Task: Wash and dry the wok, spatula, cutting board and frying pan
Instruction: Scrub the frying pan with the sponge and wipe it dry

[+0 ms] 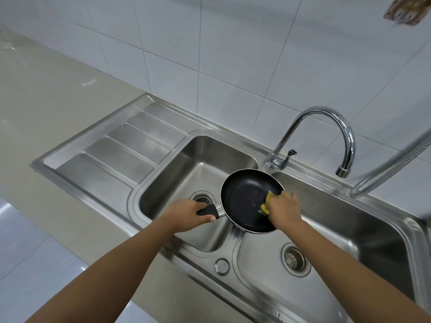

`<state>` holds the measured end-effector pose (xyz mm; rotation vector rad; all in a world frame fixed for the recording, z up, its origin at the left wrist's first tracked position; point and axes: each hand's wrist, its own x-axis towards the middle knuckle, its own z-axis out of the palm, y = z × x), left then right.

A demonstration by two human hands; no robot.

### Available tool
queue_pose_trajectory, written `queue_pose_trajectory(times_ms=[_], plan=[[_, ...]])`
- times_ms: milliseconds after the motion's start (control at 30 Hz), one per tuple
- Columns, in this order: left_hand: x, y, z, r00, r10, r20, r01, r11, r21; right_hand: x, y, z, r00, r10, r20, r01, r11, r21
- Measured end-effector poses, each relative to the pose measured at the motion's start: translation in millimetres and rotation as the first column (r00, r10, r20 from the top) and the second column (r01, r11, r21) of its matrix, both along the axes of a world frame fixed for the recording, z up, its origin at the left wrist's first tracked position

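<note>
A black frying pan [245,197] is held over the divide between the two basins of a steel double sink [163,183]. My left hand [186,214] grips its black handle [208,210], which points left. My right hand [283,209] presses a yellow sponge [267,202] against the inside of the pan at its right side. A few pale streaks show on the pan's dark surface. The wok, spatula and cutting board are out of view.
A chrome gooseneck faucet [335,131] arches over the right basin; no water is visibly running. A ribbed drainboard [121,150] lies left of the basins, beside a beige countertop [46,101]. A flexible metal hose [391,166] hangs at the right. White tiles back the sink.
</note>
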<state>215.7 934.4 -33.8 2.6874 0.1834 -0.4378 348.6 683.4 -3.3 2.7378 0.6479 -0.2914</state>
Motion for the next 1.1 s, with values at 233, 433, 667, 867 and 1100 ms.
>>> queue_pose_trajectory(times_ms=[233, 433, 667, 867, 1100], plan=[[9.4, 2.1, 7.5, 1.0, -0.011, -0.013, 0.011, 1.0, -0.007, -36.5, 16.4, -17.4, 0.948, 0.042, -0.315, 0.043, 0.965, 0.257], [9.2, -0.8, 14.2, 0.999, -0.025, -0.022, 0.025, 1.0, 0.012, -9.9, 60.5, -24.6, 0.921, 0.047, -0.387, 0.153, 0.87, 0.469], [3.5, -2.6, 3.0, 1.0, -0.002, -0.022, 0.002, 1.0, 0.008, 18.0, 30.1, -33.1, 0.958, -0.073, -0.276, 0.209, 0.837, 0.506], [5.4, -2.0, 4.5, 1.0, 0.003, -0.011, -0.003, 1.0, -0.009, -15.6, 0.1, -34.1, 0.951, -0.191, -0.243, 0.27, 0.897, 0.349], [12.0, -0.2, 10.0, 0.999, -0.043, -0.015, 0.043, 0.999, 0.005, -37.8, 51.1, -30.8, 0.973, 0.019, -0.229, 0.076, 0.914, 0.399]])
